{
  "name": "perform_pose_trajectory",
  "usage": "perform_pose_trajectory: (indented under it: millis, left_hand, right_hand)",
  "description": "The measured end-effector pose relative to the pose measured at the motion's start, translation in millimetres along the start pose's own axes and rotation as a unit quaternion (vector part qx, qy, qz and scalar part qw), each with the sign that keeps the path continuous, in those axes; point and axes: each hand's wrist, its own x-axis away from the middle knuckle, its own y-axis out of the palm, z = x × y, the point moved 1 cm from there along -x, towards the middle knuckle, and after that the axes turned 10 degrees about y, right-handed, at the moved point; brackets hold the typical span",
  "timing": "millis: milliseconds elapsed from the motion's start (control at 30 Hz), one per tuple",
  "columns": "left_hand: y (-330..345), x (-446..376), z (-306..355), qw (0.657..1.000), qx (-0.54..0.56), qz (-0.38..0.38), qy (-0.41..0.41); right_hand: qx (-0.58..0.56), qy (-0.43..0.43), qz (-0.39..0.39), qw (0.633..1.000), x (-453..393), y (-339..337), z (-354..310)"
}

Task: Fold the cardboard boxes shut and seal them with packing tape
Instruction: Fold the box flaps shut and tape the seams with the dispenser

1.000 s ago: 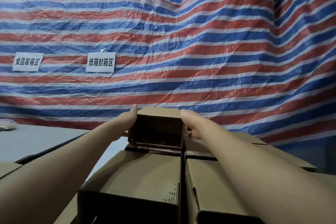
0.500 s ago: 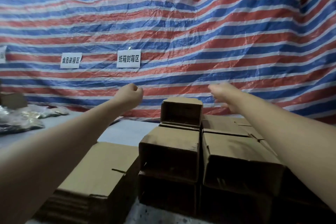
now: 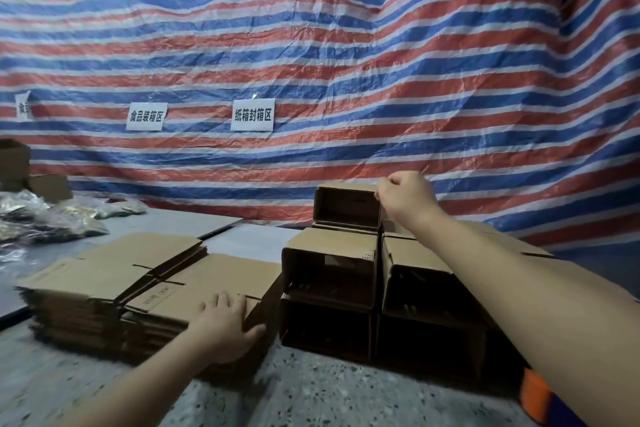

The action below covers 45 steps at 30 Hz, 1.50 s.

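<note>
Lowered since before, left hand (image 3: 225,322) rests open-fingered on flat cartons (image 3: 145,274); right hand (image 3: 405,198) pinches top box (image 3: 346,206). Lift squarely, avoiding toppling.

Dim, flat indoor light, deep shadow inside the boxes (image 3: 330,274), wide-angle bowing and edge blur.

flat cardboard stack (image 3: 138,274) left of stacked open boxes (image 3: 363,274), tarp (image 3: 346,62) behind

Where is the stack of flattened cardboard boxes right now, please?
In the head view, the stack of flattened boxes lies on the table at lower left, just left of the assembled open boxes, with the left hand resting on its near right corner.
</note>
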Motion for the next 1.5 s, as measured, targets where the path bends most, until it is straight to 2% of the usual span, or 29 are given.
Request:
perform_pose_trajectory:
  millis: [133,467,700,833,967,1067,1233,1367,1500]
  left_hand:
    - [9,7,2,0.996,-0.029,0.078,-0.009]
    - [7,31,11,0.994,-0.033,0.100,0.012]
    - [-5,42,11,0.978,-0.052,0.203,0.018]
    - [-35,44,11,0.962,-0.002,0.271,0.000]
    - [-81,54,18,0.924,0.037,0.380,-0.011]
    - [-118,68,33,0.892,0.045,0.449,0.013]
    - [-174,100,68,0.842,0.059,0.517,0.138]
    - [-209,121,95,0.771,0.126,0.567,0.262]
    - [-234,134,111,0.715,0.209,0.586,0.319]
  right_hand:
    - [0.004,0.018,-0.028,0.999,18,7,12]
    - [0.023,0.024,-0.062,0.998,41,16,29]
    - [0.010,0.033,-0.089,0.995,52,21,34]
    - [0.005,0.036,-0.083,0.996,50,16,34]
    - [0.017,0.038,-0.079,0.996,46,8,33]
    - [-0.004,0.035,-0.074,0.997,41,2,28]
    - [-0.086,0.029,-0.060,0.994,30,-19,3]
    - [-0.177,0.007,-0.035,0.983,17,-55,-19]
    - [-0.278,-0.034,-0.026,0.960,6,-100,-35]
